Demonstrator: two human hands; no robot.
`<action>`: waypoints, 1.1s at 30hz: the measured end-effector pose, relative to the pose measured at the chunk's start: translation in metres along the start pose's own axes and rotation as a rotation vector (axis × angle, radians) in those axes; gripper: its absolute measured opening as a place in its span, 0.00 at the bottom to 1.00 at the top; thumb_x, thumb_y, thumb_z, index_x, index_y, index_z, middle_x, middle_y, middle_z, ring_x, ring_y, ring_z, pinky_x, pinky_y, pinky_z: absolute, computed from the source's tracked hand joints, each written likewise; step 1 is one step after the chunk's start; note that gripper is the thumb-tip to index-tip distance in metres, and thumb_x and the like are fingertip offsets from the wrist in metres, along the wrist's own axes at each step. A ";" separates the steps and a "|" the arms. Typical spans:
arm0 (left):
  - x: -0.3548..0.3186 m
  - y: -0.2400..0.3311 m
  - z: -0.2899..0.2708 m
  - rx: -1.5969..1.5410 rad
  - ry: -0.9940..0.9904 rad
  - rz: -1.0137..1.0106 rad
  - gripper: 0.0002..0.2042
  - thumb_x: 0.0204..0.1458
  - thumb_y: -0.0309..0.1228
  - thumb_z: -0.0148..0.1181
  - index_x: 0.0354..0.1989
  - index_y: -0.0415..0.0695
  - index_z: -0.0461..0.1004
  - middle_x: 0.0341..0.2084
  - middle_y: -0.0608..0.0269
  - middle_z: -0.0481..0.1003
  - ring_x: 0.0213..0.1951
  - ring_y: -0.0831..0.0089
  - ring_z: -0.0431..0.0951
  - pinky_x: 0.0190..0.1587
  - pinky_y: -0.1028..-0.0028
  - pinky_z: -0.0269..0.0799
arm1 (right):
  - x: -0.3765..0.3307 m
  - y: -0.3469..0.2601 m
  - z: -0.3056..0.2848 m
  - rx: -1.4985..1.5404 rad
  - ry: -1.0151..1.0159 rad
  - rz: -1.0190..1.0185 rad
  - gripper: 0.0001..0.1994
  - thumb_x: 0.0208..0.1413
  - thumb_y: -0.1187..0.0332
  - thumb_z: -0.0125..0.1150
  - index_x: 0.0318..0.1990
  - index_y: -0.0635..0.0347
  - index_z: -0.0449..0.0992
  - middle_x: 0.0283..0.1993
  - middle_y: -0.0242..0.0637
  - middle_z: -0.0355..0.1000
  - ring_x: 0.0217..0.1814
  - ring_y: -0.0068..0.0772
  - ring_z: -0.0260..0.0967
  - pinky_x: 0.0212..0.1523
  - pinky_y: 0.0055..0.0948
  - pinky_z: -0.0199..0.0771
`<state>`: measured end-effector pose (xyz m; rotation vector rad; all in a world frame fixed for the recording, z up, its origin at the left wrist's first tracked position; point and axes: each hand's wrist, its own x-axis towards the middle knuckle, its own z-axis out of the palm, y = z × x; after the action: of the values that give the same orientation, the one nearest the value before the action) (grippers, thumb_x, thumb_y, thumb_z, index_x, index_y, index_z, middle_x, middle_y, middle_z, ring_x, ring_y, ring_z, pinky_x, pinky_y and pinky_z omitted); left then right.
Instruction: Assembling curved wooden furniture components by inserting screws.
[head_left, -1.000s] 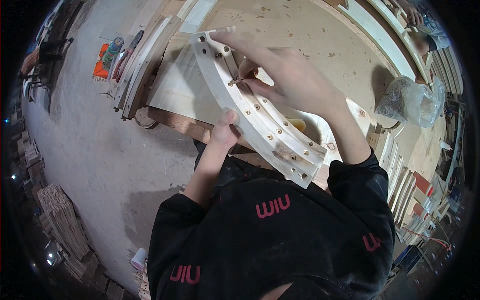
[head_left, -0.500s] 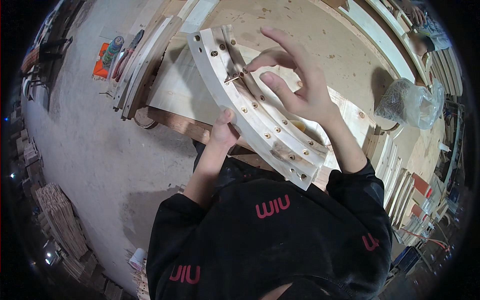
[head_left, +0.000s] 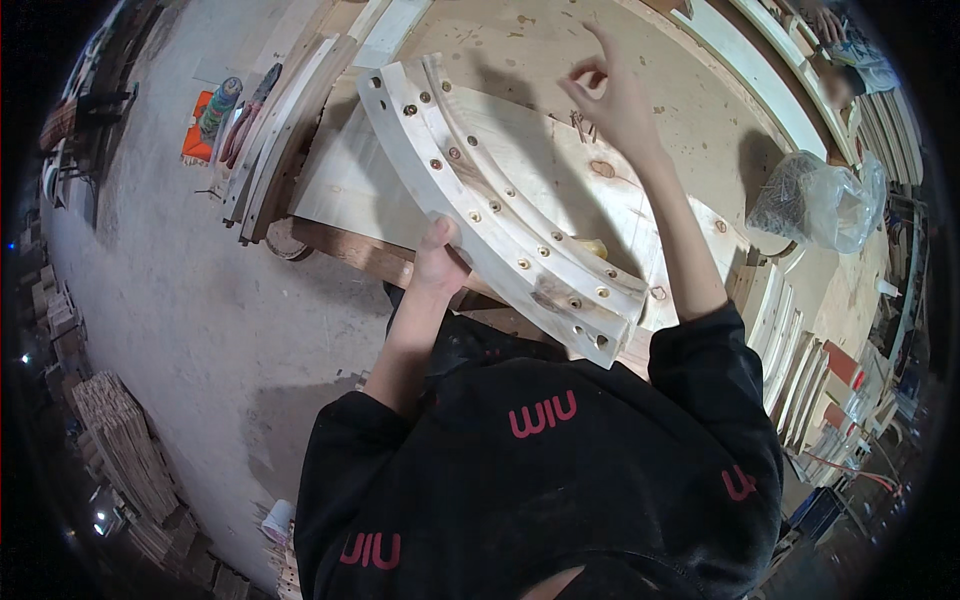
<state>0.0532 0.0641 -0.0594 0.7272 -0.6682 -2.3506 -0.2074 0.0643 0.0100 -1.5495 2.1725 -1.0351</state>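
Down at the near edge of the workbench [head_left: 560, 40], my left hand [head_left: 437, 262] grips the curved white wooden piece [head_left: 480, 195] by its outer rim, fingers wrapped under where I cannot see them, thumb on top. That piece arcs from the upper left toward my chest, with a row of drilled holes and round dowel ends along it, and a second, thinner curved strip [head_left: 520, 185] lies tight along its inner side. Its near end [head_left: 600, 335] hangs past the bench edge, just above my black sweatshirt [head_left: 540, 470].

My right hand [head_left: 612, 95] is lifted above the bench, well clear of the curved piece, thumb and forefinger pinched nearly closed and the other fingers spread upward. Whether something small sits in that pinch I cannot tell; it is too tiny to make out. Just beside it on the plywood lies a small cluster of dark pins or screws [head_left: 580, 125], blurred.

Further right a crumpled clear plastic bag [head_left: 825, 200] holds something dark I cannot identify. More curved wooden strips [head_left: 270, 140] lean at the bench's left side, partly cut off by it, near an orange object [head_left: 197, 140] on the concrete floor [head_left: 180, 300]. Stacked boards [head_left: 800, 370] to my right bend away into the dark rim.
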 end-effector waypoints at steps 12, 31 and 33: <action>-0.002 0.003 -0.001 -0.129 -0.001 -0.027 0.37 0.34 0.44 0.65 0.54 0.44 0.55 0.46 0.62 0.63 0.51 0.65 0.63 0.54 0.64 0.60 | -0.004 0.108 0.051 -0.374 -0.103 0.307 0.40 0.32 0.65 0.67 0.56 0.63 0.54 0.26 0.47 0.71 0.30 0.43 0.71 0.31 0.35 0.70; 0.001 0.007 0.007 0.027 -0.009 0.024 0.42 0.34 0.51 0.61 0.57 0.41 0.51 0.50 0.56 0.61 0.53 0.59 0.62 0.54 0.60 0.61 | -0.041 -0.032 -0.014 0.897 -0.127 0.221 0.33 0.42 0.79 0.60 0.57 0.66 0.53 0.30 0.39 0.72 0.31 0.30 0.72 0.33 0.22 0.73; 0.003 0.008 0.014 0.034 -0.002 0.036 0.43 0.34 0.51 0.61 0.57 0.41 0.50 0.50 0.56 0.61 0.53 0.59 0.62 0.54 0.60 0.61 | -0.051 -0.053 -0.015 1.022 -0.127 0.125 0.31 0.42 0.82 0.58 0.56 0.67 0.54 0.30 0.39 0.72 0.34 0.27 0.72 0.36 0.22 0.74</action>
<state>0.0459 0.0606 -0.0456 0.7217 -0.7175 -2.3129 -0.1591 0.1079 0.0481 -0.9258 1.2393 -1.5759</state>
